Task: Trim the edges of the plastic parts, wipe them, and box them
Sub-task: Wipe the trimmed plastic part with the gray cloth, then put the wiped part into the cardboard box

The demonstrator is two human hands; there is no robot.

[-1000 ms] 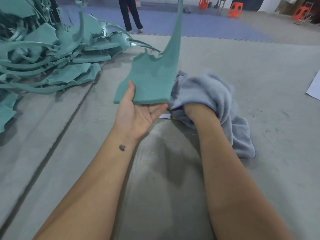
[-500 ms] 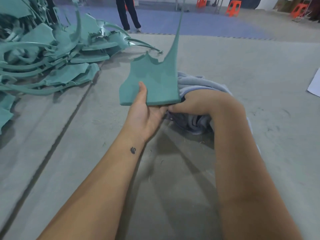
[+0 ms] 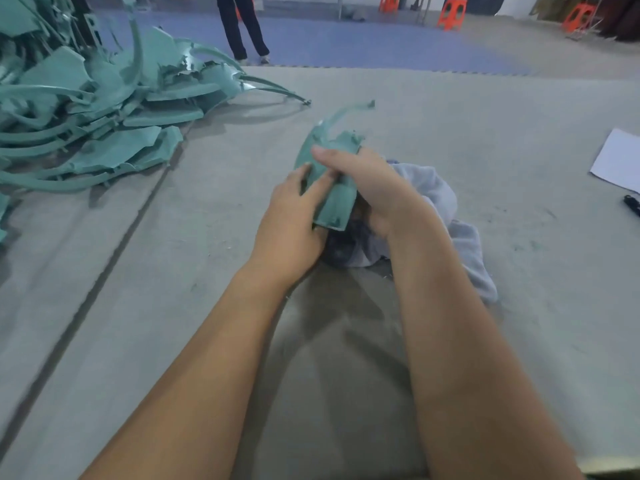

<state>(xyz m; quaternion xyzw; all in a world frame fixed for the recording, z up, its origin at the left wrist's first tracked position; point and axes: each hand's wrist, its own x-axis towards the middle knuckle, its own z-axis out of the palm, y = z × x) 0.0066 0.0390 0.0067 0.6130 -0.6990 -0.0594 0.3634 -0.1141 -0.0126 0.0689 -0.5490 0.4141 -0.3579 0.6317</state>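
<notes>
A teal plastic part (image 3: 335, 202) with a long thin curved tail lies tilted low over the grey table (image 3: 450, 133), between both hands. My left hand (image 3: 294, 216) holds its left edge, fingers curled onto its face. My right hand (image 3: 367, 188) grips it from the right, thumb laid across its upper face. A grey-blue cloth (image 3: 450, 230) lies bunched under and behind my right hand; whether that hand also holds the cloth is hidden.
A heap of teal plastic parts and strips (image 3: 86, 109) fills the far left. A white sheet of paper (image 3: 620, 161) and a small black object (image 3: 632, 204) lie at the right edge. A person (image 3: 242, 26) stands beyond the table; orange stools (image 3: 452, 12) behind.
The part, held upright before, has been tipped down and turned low over the cloth. My right hand came out of the cloth and now grips the part.
</notes>
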